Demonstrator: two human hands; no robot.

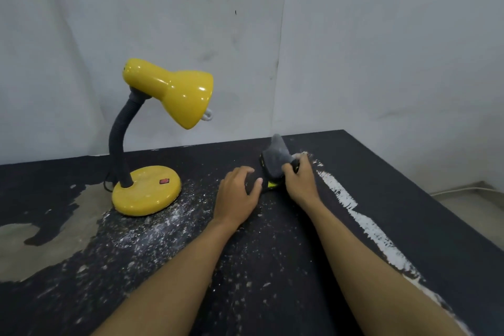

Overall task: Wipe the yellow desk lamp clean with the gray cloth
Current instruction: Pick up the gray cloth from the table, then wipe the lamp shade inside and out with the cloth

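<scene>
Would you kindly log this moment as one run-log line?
left hand: holds black-and-yellow item | right hand: grips gray cloth | yellow desk lamp: untouched | wiping: not started

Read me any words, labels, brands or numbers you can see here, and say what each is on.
No text can be read anywhere.
On the yellow desk lamp no lettering shows; red switch too small to tell.
The black and yellow item under the gray cloth: nothing legible.
</scene>
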